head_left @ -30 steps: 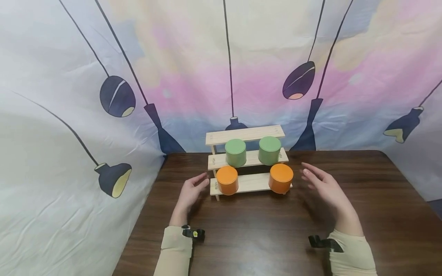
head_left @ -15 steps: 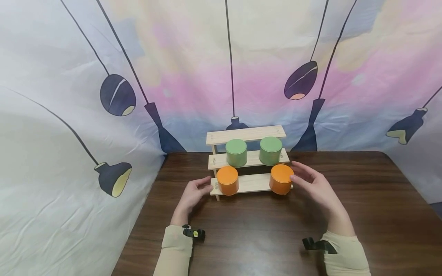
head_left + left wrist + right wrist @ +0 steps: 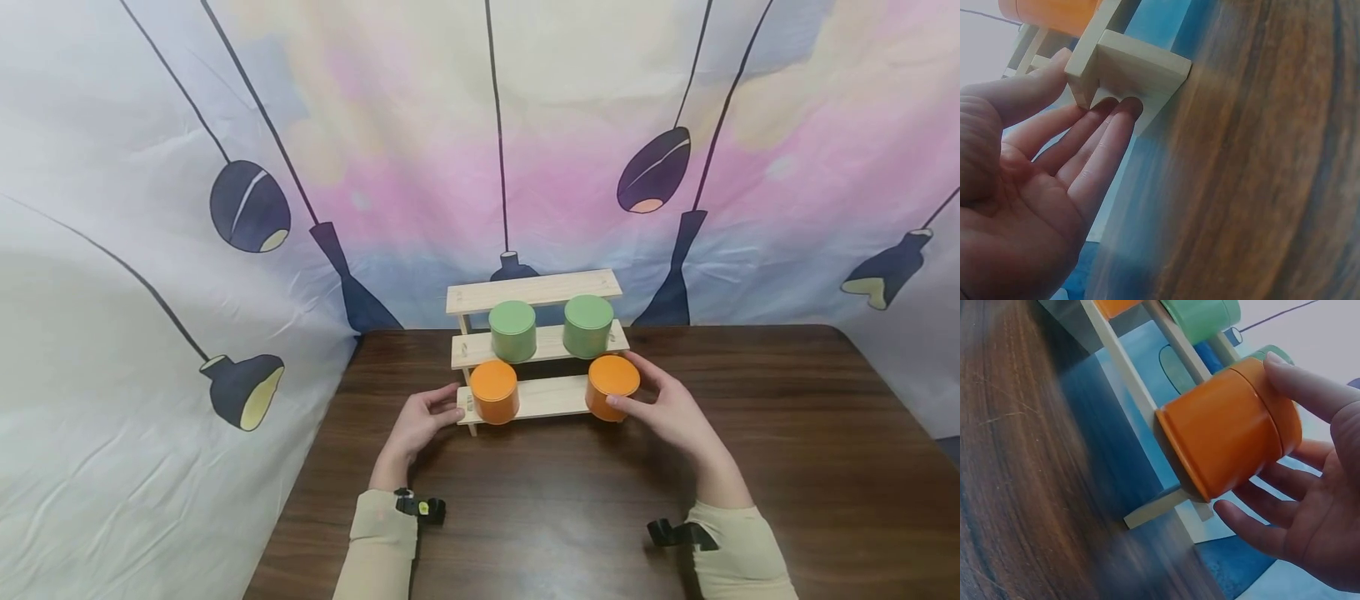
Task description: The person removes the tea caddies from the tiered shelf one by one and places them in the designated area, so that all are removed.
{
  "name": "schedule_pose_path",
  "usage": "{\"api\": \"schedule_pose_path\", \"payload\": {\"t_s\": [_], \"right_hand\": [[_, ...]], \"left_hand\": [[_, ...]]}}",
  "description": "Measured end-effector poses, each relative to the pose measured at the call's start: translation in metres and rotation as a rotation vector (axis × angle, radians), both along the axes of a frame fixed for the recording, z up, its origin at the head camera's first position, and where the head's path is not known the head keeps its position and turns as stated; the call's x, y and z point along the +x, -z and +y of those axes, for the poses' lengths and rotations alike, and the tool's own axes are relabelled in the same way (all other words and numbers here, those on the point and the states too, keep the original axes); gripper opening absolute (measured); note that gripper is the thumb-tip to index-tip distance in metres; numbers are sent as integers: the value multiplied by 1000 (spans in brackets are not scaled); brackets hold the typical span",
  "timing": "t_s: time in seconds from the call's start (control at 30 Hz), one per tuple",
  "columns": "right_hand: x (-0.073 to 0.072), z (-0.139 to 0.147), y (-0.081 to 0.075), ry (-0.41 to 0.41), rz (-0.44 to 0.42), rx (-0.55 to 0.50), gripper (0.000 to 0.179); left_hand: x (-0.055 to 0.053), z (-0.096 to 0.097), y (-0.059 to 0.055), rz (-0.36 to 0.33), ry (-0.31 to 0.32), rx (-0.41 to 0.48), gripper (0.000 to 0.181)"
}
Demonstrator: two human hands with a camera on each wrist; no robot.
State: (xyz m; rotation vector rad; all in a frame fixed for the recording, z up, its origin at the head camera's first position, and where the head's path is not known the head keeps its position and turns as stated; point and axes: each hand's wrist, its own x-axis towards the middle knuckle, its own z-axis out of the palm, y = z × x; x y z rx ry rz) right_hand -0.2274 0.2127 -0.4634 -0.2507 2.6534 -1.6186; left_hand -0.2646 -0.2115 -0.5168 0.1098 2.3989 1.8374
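A three-step wooden display rack [image 3: 534,291] stands on the table. My left hand [image 3: 417,423] pinches the left end of its lowest shelf [image 3: 1088,65], thumb at the plank's corner and fingertips at its end and leg. On the lowest shelf's right end sits an orange lidded tin [image 3: 1225,428]; my right hand [image 3: 675,418] holds it, thumb on the lid's edge and fingers curving round the far side. A second orange tin [image 3: 494,393] stands near the shelf's left end. Two green tins, one left [image 3: 513,332] and one right [image 3: 588,327], stand on the middle shelf.
The dark wood-grain table [image 3: 547,500] reaches back to a printed cloth [image 3: 420,125] with hanging lamps drawn on it. Each wrist wears a black camera mount, the left one [image 3: 422,506] and the right one [image 3: 678,534]. The rack's top shelf is bare.
My right hand has moved left from beside the rack and taken hold of the right orange tin. My left hand has moved slightly right onto the lowest shelf's end.
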Motion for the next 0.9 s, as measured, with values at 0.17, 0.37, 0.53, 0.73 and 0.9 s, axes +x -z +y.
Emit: {"api": "schedule_pose_path", "payload": {"t_s": [0.17, 0.37, 0.53, 0.73, 0.9], "right_hand": [[0, -2, 3, -6, -6, -13, 96], [-2, -2, 3, -5, -4, -24, 93], [-5, -2, 3, -8, 5, -34, 92], [-5, -1, 3, -10, 5, -26, 91], [-3, -1, 4, -4, -2, -21, 90]], "left_hand": [[0, -1, 3, -4, 1, 4, 55], [-2, 0, 3, -13, -3, 2, 56], [-3, -2, 0, 1, 15, -29, 58], [-1, -5, -2, -12, 70, -11, 67], [-2, -6, 1, -12, 81, -25, 68]]}}
